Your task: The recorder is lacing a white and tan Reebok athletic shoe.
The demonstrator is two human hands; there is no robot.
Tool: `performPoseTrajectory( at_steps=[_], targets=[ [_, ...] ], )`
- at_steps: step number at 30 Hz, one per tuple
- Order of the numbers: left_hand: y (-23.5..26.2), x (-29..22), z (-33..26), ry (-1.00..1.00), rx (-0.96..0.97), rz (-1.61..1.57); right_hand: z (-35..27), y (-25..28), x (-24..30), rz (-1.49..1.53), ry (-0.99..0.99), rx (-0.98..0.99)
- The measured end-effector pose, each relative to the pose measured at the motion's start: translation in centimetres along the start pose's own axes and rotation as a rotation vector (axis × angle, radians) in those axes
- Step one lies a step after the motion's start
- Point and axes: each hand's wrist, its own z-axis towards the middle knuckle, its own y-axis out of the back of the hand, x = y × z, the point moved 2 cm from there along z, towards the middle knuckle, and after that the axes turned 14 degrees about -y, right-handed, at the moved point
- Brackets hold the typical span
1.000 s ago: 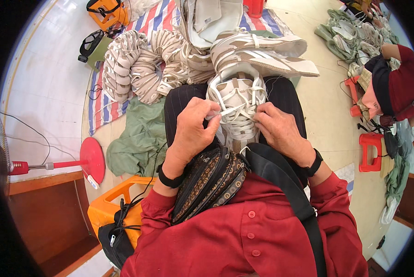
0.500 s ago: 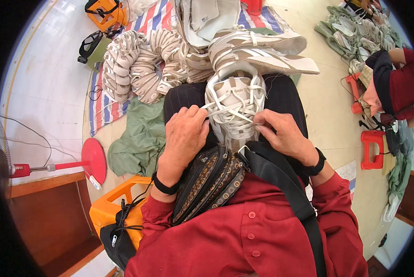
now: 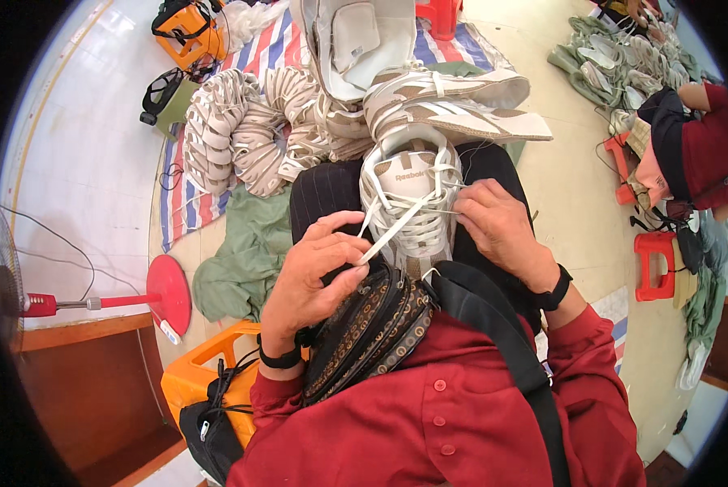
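A white and taupe shoe upper (image 3: 411, 174) rests between my knees, its tongue facing up and white laces crossing its lower eyelets. My left hand (image 3: 319, 264) is on its left side, fingers closed on a flat white shoelace (image 3: 400, 229) that runs taut up to the right across the tongue. At the shoe's right edge, my right hand (image 3: 502, 223) pinches a lace strand by the eyelets; its fingertips partly hide the strand. Beyond the shoe, more uppers (image 3: 453, 101) lie on their sides over my knees.
Curved rows of stacked uppers (image 3: 218, 134) lie on a striped sheet (image 3: 189, 203). A green cloth (image 3: 246, 243) is beside my left leg, near a red round fan base (image 3: 169, 296) and an orange stool (image 3: 205, 373). A patterned waist bag (image 3: 368, 333) sits on my lap. Another person (image 3: 717, 154) is at right.
My left hand has moved down and left, drawing the lace out across the tongue. My right hand has shifted slightly up at the shoe's right edge.
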Motion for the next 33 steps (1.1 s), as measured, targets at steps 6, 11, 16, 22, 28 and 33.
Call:
performPoseTrajectory(
  at_steps=[6,11,16,22,28,33],
  targets=[
    [0.5,-0.9,-0.1,0.258,-0.030,-0.241,0.3,0.6,1.2,-0.018,0.207,0.050],
    [0.5,-1.9,-0.5,0.214,-0.031,0.060,0.0,1.4,2.6,-0.045,0.336,0.041],
    [1.8,-1.1,-1.1,0.308,-0.140,0.349,-2.8,3.3,3.4,-0.036,0.319,0.011],
    [0.9,1.2,-1.4,0.285,-0.185,0.493,-7.0,6.7,4.0,0.021,0.140,0.021],
    [-0.1,3.6,-1.5,0.220,-0.260,0.746,-9.7,7.2,1.5,0.195,-0.233,0.120],
    [3.0,7.5,0.4,0.102,-0.307,0.927,-8.0,6.8,-7.0,0.440,-0.798,-0.254]
  ],
)
